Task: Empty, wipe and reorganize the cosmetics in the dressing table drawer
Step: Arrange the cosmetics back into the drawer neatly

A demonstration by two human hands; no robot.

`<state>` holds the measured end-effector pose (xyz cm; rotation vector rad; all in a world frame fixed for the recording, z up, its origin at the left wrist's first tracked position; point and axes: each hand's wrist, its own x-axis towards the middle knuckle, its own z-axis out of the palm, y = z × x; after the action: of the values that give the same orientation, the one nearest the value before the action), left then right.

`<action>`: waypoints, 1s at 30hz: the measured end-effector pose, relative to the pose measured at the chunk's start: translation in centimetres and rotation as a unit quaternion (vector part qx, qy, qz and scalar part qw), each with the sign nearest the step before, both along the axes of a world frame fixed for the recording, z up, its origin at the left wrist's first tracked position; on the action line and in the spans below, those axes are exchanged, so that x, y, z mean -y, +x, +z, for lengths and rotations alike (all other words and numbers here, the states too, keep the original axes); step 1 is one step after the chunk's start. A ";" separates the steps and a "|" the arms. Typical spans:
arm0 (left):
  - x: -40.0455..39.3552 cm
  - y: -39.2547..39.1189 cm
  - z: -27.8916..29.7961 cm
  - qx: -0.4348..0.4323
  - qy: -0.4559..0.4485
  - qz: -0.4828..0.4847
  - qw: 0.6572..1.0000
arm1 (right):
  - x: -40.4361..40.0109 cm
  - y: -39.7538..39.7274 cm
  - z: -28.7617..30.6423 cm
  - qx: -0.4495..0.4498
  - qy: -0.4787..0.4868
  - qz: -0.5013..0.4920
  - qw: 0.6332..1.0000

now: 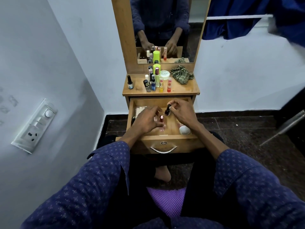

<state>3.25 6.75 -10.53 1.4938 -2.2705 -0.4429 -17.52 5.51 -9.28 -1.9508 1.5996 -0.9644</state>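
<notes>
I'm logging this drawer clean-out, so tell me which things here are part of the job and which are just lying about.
Part of the job:
- open drawer
- dark nail polish bottle, pinched by the right hand
- small pink bottle, held by the left hand
- cosmetics cluster on the tabletop
- checked cloth

Just lying about:
- wall switchboard
- blue curtain
- purple cushion

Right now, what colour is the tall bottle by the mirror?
Bright yellow-green; the tall bottle shows best in the head view.
</notes>
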 end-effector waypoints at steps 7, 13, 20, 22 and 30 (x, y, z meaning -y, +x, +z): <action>-0.3 4.9 2.2 -0.068 -0.064 0.082 0.992 | 0.4 2.9 1.7 0.022 -0.020 0.075 0.997; -0.6 7.9 2.8 -0.168 -0.045 0.171 0.970 | 0.5 6.1 3.1 0.012 -0.022 0.114 0.993; -1.0 8.7 2.7 -0.202 0.059 0.092 0.973 | 0.9 8.2 3.5 0.014 0.008 0.119 0.993; -1.1 8.7 2.7 -0.191 0.069 0.080 0.976 | 1.0 8.3 3.4 0.008 0.021 0.133 0.991; -0.8 10.3 1.6 -0.128 0.027 0.123 0.984 | -0.1 9.3 2.6 -0.114 0.056 0.254 0.959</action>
<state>13.51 7.56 -8.96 1.6153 -1.8637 -0.5886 -8.27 5.57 -6.73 -2.2890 1.1285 -0.4477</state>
